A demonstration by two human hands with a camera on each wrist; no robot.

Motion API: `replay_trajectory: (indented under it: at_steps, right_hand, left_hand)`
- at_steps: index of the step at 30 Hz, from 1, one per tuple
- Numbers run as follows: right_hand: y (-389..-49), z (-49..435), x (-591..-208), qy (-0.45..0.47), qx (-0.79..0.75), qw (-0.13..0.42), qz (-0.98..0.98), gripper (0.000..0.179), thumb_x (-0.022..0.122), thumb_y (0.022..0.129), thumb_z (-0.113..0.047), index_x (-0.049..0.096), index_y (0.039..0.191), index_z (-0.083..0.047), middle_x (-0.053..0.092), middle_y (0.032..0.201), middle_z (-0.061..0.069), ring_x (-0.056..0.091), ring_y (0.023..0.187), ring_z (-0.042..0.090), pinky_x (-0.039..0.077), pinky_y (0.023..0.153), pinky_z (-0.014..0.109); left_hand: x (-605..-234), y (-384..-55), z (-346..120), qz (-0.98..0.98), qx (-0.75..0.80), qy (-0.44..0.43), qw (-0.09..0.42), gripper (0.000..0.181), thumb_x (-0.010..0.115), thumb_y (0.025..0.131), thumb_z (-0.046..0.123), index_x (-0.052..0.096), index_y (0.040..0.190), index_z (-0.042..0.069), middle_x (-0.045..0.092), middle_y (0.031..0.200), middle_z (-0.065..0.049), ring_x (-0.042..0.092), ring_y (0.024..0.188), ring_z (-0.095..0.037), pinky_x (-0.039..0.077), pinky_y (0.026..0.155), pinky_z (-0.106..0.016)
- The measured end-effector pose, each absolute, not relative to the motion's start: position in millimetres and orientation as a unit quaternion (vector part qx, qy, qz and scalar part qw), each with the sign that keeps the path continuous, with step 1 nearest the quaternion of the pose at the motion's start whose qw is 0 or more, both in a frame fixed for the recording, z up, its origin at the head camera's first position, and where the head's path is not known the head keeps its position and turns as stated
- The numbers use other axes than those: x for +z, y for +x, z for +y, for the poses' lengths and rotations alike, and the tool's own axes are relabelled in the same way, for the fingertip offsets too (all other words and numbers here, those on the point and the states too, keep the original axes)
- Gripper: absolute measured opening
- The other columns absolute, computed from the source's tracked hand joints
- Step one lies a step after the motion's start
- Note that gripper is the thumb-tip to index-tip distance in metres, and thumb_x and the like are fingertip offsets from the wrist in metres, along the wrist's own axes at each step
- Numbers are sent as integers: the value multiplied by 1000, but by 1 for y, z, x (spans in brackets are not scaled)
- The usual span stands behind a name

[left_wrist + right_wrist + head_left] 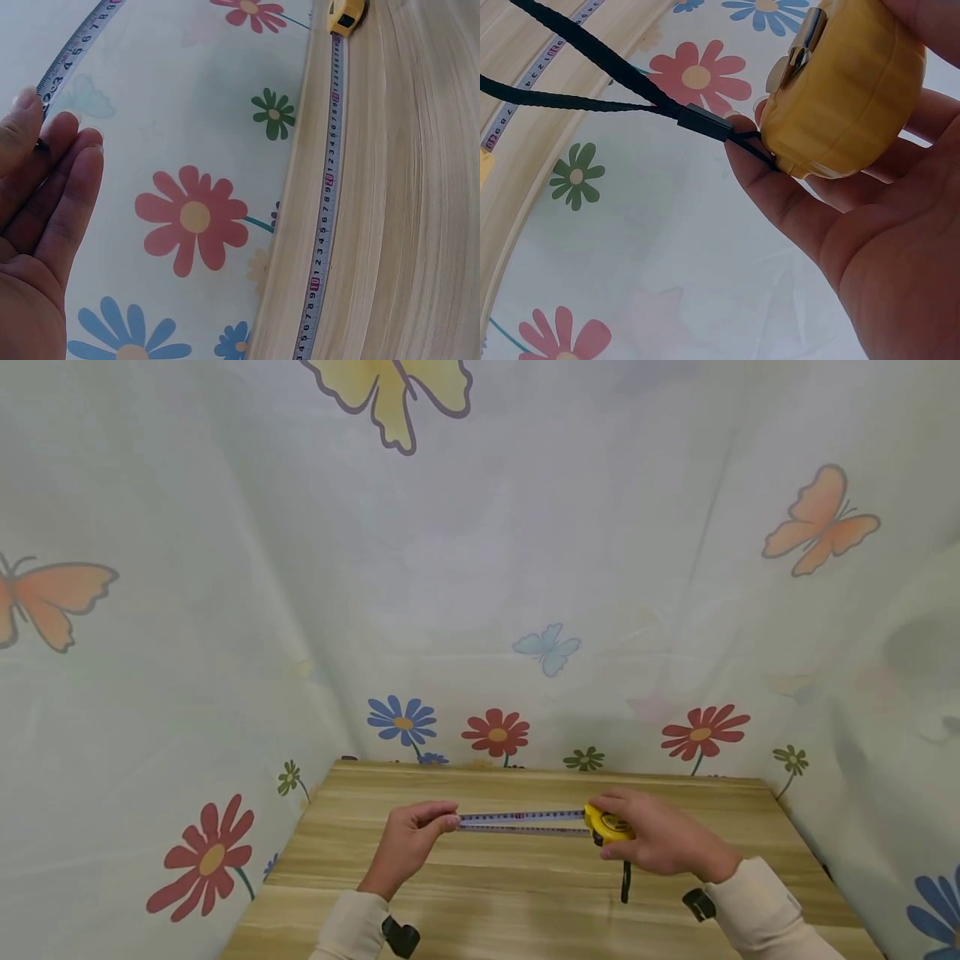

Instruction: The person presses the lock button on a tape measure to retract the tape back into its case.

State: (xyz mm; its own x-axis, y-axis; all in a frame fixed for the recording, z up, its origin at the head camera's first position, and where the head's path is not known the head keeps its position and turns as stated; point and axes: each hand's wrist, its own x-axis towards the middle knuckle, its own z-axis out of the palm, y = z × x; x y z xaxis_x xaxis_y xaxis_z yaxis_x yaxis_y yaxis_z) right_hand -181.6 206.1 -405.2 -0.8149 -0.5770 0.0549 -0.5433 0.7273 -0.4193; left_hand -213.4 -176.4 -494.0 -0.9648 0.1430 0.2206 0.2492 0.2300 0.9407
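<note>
My right hand [660,837] grips a yellow tape measure [611,827], with its dark wrist strap [626,882] hanging below. Its blade [551,816] is pulled out to the left, and my left hand [411,839] pinches the end between thumb and forefinger. The other left fingers stay extended in the left wrist view. A second blade [328,180] lies along the tabletop from another yellow case [346,15]. In the head view this second blade shows just below the held one, its case hidden behind the right hand and held case.
A wood-grain table [510,893] lies beneath both hands. Pale cloth [450,568] printed with flowers and butterflies hangs around its back and sides. Each wrist wears a black camera mount [401,937].
</note>
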Motion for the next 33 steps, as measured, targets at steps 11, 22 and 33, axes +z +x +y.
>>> replay_trajectory:
  at_steps: [11, 22, 33]
  right_hand:
    - [-182, 204, -405, -302, -215, 40, 928, 61, 79, 93, -38, 61, 143, -8, 62, 138, 11, 57, 99, 12, 56, 83, 30]
    - [-183, 204, -407, -292, -209, 40, 932, 61, 80, 92, -36, 61, 143, -8, 63, 138, 10, 58, 99, 12, 56, 84, 30]
    - [-181, 205, -406, -295, -209, 41, 932, 62, 79, 93, -38, 61, 144, -9, 63, 137, 9, 57, 98, 11, 55, 82, 30]
  left_hand:
    - [-494, -214, -177, -783, -606, -130, 50, 25, 77, 95, 22, 80, 116, 9, 80, 112, -12, 76, 95, -6, 59, 85, -18]
    - [-494, -214, -175, -782, -608, -128, 44, 23, 77, 95, 20, 81, 114, 9, 80, 112, -14, 75, 93, -6, 60, 84, -21]
    - [-493, -214, -171, -783, -607, -132, 46, 22, 78, 94, 20, 81, 112, 9, 81, 108, -13, 75, 89, -6, 60, 82, -22]
